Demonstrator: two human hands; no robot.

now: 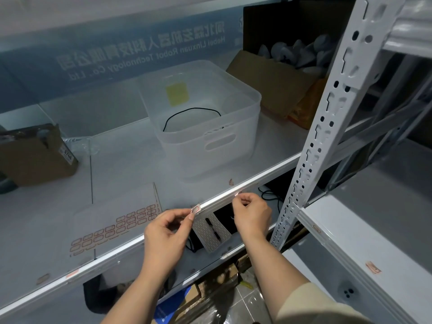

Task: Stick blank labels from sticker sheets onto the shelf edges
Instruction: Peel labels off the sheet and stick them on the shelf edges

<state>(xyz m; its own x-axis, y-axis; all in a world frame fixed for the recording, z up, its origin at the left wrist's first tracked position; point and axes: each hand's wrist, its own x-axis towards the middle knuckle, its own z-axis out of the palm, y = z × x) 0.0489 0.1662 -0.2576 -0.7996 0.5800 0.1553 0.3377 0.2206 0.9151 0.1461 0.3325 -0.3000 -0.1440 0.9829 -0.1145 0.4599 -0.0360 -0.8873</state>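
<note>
One white metal shelf (131,164) fills most of the view, its front edge (217,202) running from the lower left up to one perforated white upright post (327,127) at the right. One translucent plastic bin (205,118) stands near the middle of the shelf, close to the front edge; one black cable loop (191,113) lies inside it and one yellow tag (177,93) shows on its far wall. Two cardboard boxes sit on the shelf: one open box (275,83) at the back right corner with pale wrapped items in it, and one box (35,155) at the left edge. One sticker sheet (117,226) of red-outlined blank labels lies flat on the shelf just behind the front edge, left of the hands.

Two bare hands work at the front edge. Left hand (166,235), fingers curled, pinches one red-outlined blank label (196,209) between thumb and fingertip, the label touching the shelf edge; a second, partly used sticker sheet (211,232) hangs below that hand, though which fingers hold it I cannot tell. Right hand (251,213), fingers curled together, pinches a small pale piece (236,194) against the same edge, just right of the left hand; whether it is a label is too small to tell.

At least three small labels are stuck on other edges: one (72,273) on this shelf's edge at lower left, and two (372,267) on the neighbouring shelf at the right.
</note>
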